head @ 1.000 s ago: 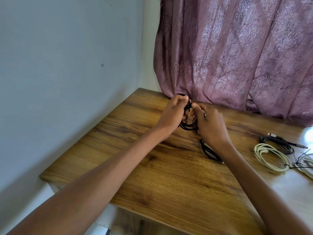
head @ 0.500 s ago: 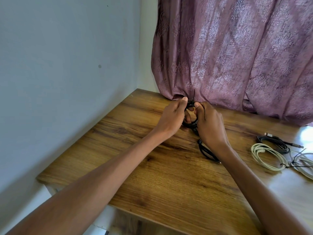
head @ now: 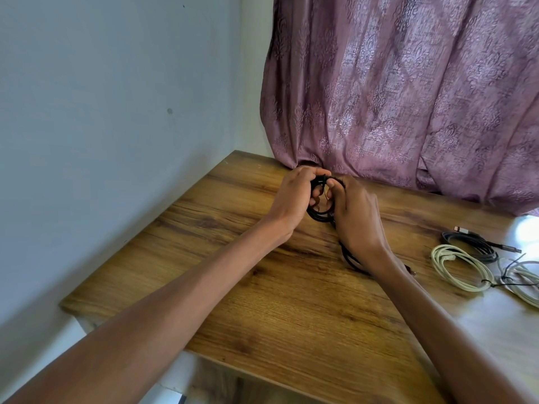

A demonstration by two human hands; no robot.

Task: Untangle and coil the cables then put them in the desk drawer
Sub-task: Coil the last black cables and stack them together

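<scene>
Three coils done at 3 o'clock on the surface point(head: 291, 301): white cable point(head: 455, 268), dark cable point(head: 472, 243), another white cable point(head: 522, 281); left hand point(head: 291, 196) and right hand point(head: 354, 212) pinch the black cable point(head: 319, 215) at 12 o'clock, mid-coil, drawer step pending.

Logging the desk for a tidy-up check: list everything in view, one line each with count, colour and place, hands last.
black cable: 1, black, partly coiled, held above the desk's far middle
dark coiled cable: 1, dark grey, desk's right side
cream coiled cable: 1, cream, in front of the dark one
white cable: 1, white, right edge, cut off by the frame
desk: 1, brown wood
curtain: 1, mauve, behind desk
wall: 1, pale blue, left
left hand: gripping black cable
right hand: gripping black cable
</scene>
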